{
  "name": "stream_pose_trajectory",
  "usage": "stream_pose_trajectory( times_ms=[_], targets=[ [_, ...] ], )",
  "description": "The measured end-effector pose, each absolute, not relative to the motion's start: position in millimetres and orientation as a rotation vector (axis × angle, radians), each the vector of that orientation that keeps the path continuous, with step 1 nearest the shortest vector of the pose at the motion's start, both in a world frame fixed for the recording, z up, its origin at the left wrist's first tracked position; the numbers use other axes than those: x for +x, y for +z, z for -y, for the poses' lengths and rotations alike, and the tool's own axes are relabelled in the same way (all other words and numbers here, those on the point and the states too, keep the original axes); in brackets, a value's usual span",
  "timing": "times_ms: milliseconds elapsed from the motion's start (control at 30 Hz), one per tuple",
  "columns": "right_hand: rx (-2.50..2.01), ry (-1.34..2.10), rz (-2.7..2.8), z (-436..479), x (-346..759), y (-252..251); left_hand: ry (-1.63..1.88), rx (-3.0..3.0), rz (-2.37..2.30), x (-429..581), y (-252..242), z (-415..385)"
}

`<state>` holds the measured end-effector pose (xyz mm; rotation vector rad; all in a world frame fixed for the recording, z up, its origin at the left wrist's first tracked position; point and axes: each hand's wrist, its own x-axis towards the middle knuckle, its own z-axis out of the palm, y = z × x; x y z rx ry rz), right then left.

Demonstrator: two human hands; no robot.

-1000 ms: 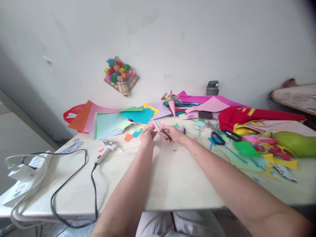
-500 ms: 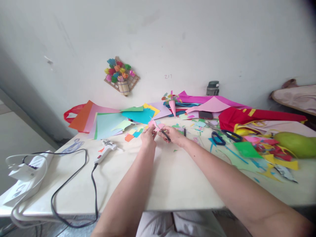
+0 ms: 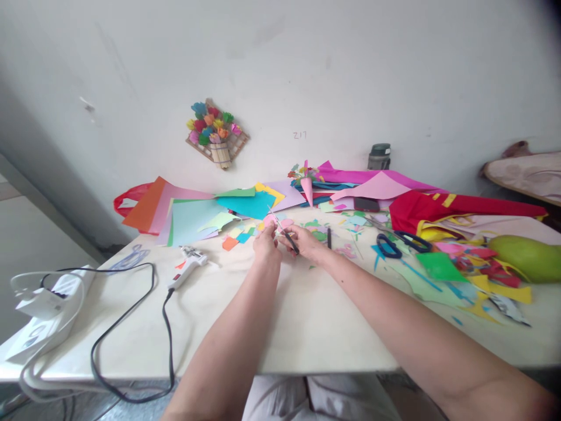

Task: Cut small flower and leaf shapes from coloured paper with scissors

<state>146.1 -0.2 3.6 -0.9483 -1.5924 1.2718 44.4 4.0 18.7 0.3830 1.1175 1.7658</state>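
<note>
My right hand point(image 3: 303, 242) is closed around a pair of scissors with black handles point(image 3: 291, 243), its blades pointing away and to the left. Close beside it, my left hand point(image 3: 266, 241) has its fingers pinched at a small piece of pink paper point(image 3: 270, 220). The blades reach up next to that paper; whether they touch it is hard to make out. Small coloured paper scraps point(image 3: 243, 237) lie just beyond and beside both hands. A black pen-like stick point(image 3: 329, 238) rests right of my right hand.
A glue gun point(image 3: 188, 272) with a black cord and a power strip point(image 3: 52, 316) lie left. Coloured sheets point(image 3: 197, 219) and a pink paper cone with flowers point(image 3: 307, 190) stand at the back. Dark-blue-handled scissors point(image 3: 388, 245), scraps and a green mango-like object point(image 3: 526, 257) are right.
My left hand has turned and shifted slightly right, closer to my right hand. The scissors have tilted a little in my right hand. Everything on the table stays put.
</note>
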Motion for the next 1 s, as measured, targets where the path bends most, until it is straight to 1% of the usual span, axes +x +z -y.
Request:
stream_pose_trajectory(
  times_ms=[167, 367, 667, 1000],
  targets=[
    [-0.941, 1.261, 1.584, 2, 144, 3, 1.713, 0.414, -1.144, 45, 18, -4],
    [-0.943, 1.259, 1.561, 5, 141, 5, 1.687, 0.241, -1.053, 49, 26, 3],
    [-0.980, 1.224, 1.548, 8, 137, 5, 1.534, 0.119, -0.995, 52, 35, 9],
    [-1.029, 1.198, 1.515, 5, 132, 0, 1.547, 0.079, -0.952, 51, 36, 7]
  ],
)
